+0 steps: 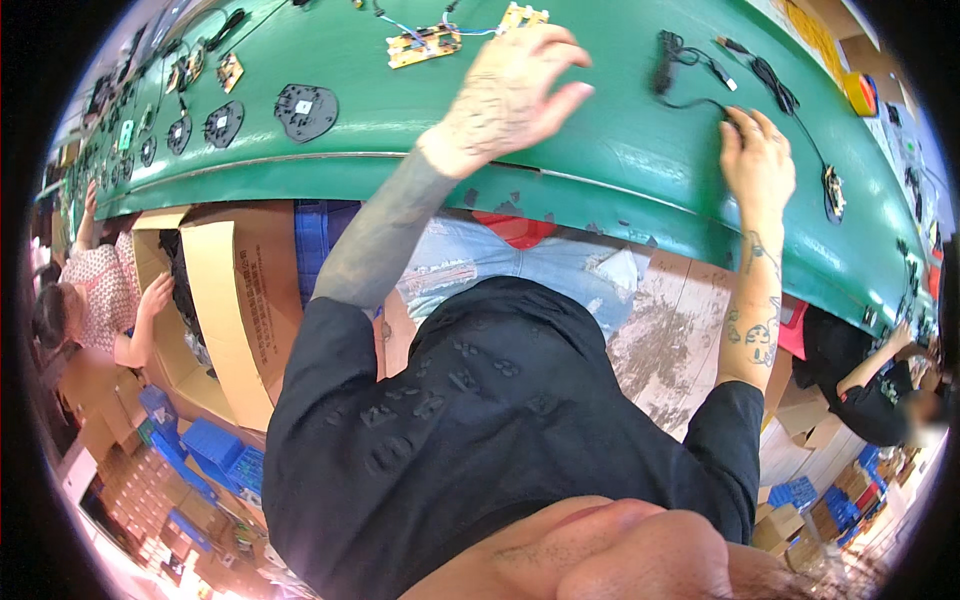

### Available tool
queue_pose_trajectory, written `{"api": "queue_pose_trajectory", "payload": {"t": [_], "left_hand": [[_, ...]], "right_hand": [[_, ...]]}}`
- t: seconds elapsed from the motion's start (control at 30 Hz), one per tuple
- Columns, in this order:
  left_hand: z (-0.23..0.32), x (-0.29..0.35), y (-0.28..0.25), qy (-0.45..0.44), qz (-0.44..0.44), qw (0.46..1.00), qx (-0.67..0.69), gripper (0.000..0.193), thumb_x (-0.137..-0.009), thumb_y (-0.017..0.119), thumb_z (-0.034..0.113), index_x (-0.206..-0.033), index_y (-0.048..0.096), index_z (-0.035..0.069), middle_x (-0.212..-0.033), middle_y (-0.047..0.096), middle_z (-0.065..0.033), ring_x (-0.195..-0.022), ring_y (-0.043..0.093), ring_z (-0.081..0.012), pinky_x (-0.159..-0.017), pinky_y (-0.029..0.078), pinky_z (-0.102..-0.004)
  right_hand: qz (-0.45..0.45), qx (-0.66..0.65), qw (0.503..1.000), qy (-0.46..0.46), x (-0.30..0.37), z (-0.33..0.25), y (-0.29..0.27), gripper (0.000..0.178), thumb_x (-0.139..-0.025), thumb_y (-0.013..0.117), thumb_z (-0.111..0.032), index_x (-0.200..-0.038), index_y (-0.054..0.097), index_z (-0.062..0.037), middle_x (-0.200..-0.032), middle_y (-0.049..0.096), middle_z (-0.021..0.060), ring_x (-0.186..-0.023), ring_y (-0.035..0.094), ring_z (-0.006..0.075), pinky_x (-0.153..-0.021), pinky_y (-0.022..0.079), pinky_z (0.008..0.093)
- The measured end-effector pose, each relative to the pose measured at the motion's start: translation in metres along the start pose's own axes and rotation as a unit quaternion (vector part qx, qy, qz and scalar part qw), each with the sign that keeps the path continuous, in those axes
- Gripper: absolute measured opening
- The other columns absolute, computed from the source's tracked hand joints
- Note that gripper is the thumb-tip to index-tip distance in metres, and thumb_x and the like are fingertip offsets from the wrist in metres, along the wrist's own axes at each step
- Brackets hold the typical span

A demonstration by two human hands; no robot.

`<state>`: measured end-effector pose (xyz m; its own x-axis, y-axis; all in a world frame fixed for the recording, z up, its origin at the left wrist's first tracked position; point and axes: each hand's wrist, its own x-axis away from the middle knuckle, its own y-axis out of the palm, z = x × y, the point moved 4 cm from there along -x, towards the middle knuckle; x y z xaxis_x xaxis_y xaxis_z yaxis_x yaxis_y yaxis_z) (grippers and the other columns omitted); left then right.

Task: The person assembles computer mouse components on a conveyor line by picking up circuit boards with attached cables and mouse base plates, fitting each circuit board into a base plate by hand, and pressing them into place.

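My left hand hovers over the green work surface, its fingers partly bent and the thumb held apart, with nothing visible in its grasp. Just beyond it are yellow circuit board panels with thin blue wires. My right hand is low at the right, its fingers curled at the end of a black USB cable. Whatever else those fingers cover is hidden. The cable's bundled part and plug lie farther away. Beside it, a second black USB cable runs to a small circuit board on a black base.
Black mouse-shaped base plates lie in a row to the left, with small boards and cables beyond. A yellow tape roll stands at the far right. An open cardboard box is below the left edge. Other people work at both sides.
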<state>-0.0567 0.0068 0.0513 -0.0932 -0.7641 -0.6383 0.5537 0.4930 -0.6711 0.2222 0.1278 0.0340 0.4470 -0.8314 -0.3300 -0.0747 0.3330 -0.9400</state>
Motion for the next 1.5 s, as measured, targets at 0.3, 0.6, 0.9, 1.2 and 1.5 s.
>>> {"api": "queue_pose_trajectory", "payload": {"t": [0.3, 0.6, 0.9, 1.2, 1.5], "left_hand": [[-0.132, 0.123, -0.193, -0.183, -0.06, 0.955, -0.224, 0.063, -0.068, 0.047, -0.011, -0.127, 0.056, 0.007, -0.136, 0.054, -0.0153, -0.127, 0.051, -0.0333, -0.108, 0.041, -0.0417], [-0.102, 0.113, -0.141, -0.176, -0.175, 0.965, -0.083, 0.049, -0.083, 0.064, 0.003, -0.131, 0.056, 0.008, -0.131, 0.054, -0.0154, -0.124, 0.051, -0.0324, -0.107, 0.041, -0.04], [-0.026, 0.058, -0.044, -0.122, -0.176, 0.977, 0.022, 0.04, -0.087, 0.068, 0.016, -0.126, 0.059, 0.009, -0.122, 0.057, -0.0142, -0.114, 0.055, -0.0317, -0.099, 0.046, -0.0385], [-0.105, 0.041, -0.045, -0.107, -0.038, 0.986, -0.123, 0.035, -0.093, 0.064, 0.03, -0.115, 0.064, 0.003, -0.115, 0.065, -0.0147, -0.106, 0.061, -0.0323, -0.093, 0.048, -0.04], [-0.031, 0.049, -0.024, -0.116, -0.136, 0.983, -0.049, 0.039, -0.08, 0.079, 0.03, -0.109, 0.067, 0.008, -0.112, 0.06, -0.0114, -0.106, 0.057, -0.0295, -0.094, 0.047, -0.0388]], "right_hand": [[0.017, -0.181, 0.98, -0.079, -0.035, -0.058, -0.017, 0.031, -0.089, 0.068, -0.026, -0.119, 0.068, -0.0173, -0.131, 0.06, 0.0117, -0.118, 0.058, 0.0326, -0.1, 0.047, 0.0419], [-0.066, -0.287, 0.923, -0.246, -0.069, -0.177, 0.028, 0.06, -0.085, 0.07, -0.042, -0.138, 0.053, -0.0192, -0.148, 0.044, 0.0146, -0.135, 0.043, 0.0356, -0.111, 0.038, 0.0429], [-0.051, -0.358, 0.928, -0.093, -0.07, -0.116, 0.015, 0.04, -0.084, 0.069, -0.043, -0.111, 0.071, -0.0135, -0.118, 0.067, 0.0109, -0.111, 0.06, 0.0303, -0.097, 0.047, 0.0382], [-0.13, -0.633, 0.739, 0.191, -0.078, -0.072, 0.072, 0.034, -0.093, 0.067, -0.031, -0.113, 0.069, -0.0037, -0.097, 0.066, -0.0017, -0.087, 0.055, 0.0082, -0.072, 0.043, 0.0211], [-0.276, -0.78, 0.551, 0.107, -0.066, -0.112, 0.028, 0.016, -0.098, 0.062, -0.023, -0.105, 0.063, -0.0094, -0.079, 0.061, -0.0042, -0.064, 0.051, 0.0039, -0.051, 0.039, 0.0188]]}}
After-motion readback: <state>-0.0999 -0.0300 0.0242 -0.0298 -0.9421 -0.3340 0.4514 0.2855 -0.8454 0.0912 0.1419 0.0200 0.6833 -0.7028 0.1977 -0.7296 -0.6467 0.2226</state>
